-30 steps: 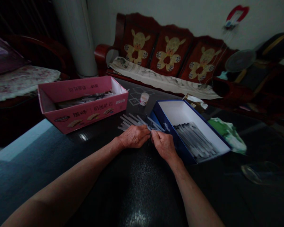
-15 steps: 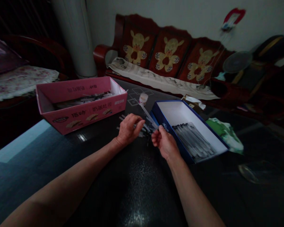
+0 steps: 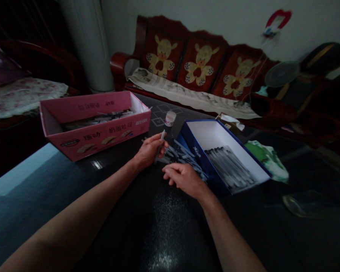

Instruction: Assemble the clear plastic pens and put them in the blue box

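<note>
My left hand (image 3: 151,150) is closed on a slim pale pen (image 3: 159,146) with a pointed upper end, held nearly upright between thumb and fingers. Close by on the right, my right hand (image 3: 184,178) hovers low over the table with its fingers curled together; whether anything small is pinched in them cannot be made out. Behind both hands lies a loose pile of clear and dark pen parts (image 3: 184,153). Beside it, a blue box (image 3: 197,151) with a white inside holds a row of pens (image 3: 229,166) laid side by side, dark at one end.
A pink carton (image 3: 110,138) with more slim pieces inside stands on the left of the dark table (image 3: 124,226). Behind the pile is a small round tub (image 3: 170,118). A green and white packet (image 3: 268,160) lies right of the blue box. A wooden sofa (image 3: 198,64) stands behind.
My right hand has let go of a long clear piece beside the blue box and moved left and down. The left hand now has a pen upright in its fingers.
</note>
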The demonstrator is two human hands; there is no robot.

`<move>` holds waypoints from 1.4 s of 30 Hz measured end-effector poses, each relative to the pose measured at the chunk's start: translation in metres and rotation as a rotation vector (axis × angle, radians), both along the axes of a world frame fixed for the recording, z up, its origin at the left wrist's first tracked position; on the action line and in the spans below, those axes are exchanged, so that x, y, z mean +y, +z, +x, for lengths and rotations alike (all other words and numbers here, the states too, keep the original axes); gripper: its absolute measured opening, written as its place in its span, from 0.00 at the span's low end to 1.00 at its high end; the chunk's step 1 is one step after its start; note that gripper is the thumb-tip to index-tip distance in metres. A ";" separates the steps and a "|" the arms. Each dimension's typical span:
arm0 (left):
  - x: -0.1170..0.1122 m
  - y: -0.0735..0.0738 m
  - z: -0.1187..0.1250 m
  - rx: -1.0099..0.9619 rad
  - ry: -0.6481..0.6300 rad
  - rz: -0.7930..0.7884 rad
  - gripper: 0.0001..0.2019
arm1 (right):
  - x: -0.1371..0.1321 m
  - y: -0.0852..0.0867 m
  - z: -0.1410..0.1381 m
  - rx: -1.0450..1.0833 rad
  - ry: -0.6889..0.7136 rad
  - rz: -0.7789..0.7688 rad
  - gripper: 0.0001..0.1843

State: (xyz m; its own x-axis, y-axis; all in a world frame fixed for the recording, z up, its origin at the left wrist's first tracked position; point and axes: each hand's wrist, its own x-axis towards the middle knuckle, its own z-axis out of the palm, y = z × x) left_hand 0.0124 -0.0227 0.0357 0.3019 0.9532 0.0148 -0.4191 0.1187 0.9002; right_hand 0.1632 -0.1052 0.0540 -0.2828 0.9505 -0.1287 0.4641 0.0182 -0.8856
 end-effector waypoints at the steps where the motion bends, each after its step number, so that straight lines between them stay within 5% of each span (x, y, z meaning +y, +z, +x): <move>1: 0.001 -0.001 0.000 0.038 -0.003 0.040 0.20 | 0.004 0.000 0.009 -0.111 -0.089 0.194 0.11; 3: 0.001 -0.005 0.000 0.147 -0.011 0.126 0.22 | 0.015 -0.005 0.026 -0.316 -0.234 0.539 0.13; 5: 0.002 -0.010 0.002 0.264 -0.001 0.216 0.23 | 0.024 -0.015 0.039 -0.484 -0.248 0.690 0.18; 11: 0.001 -0.022 0.005 0.517 0.076 0.511 0.21 | 0.031 -0.040 0.049 -0.694 -0.158 0.699 0.24; 17: -0.003 -0.020 0.004 0.630 0.060 0.638 0.19 | 0.029 -0.030 0.050 -0.701 -0.172 0.703 0.18; 23: -0.008 -0.016 0.004 0.682 0.001 0.709 0.18 | 0.026 -0.016 0.038 -0.143 -0.412 0.669 0.14; 29: -0.015 -0.007 0.005 0.743 -0.070 0.811 0.18 | 0.028 -0.019 0.021 0.682 -0.633 0.174 0.17; 42: -0.016 -0.005 0.005 0.750 -0.075 0.862 0.16 | 0.029 -0.018 0.022 0.901 -0.634 0.094 0.15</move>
State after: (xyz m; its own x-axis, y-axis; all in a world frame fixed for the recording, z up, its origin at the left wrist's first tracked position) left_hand 0.0172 -0.0390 0.0305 0.5665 0.6922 0.4471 0.2395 -0.6575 0.7144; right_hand 0.1851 -0.0762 0.0363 0.3048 0.9516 -0.0402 -0.4016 0.0902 -0.9113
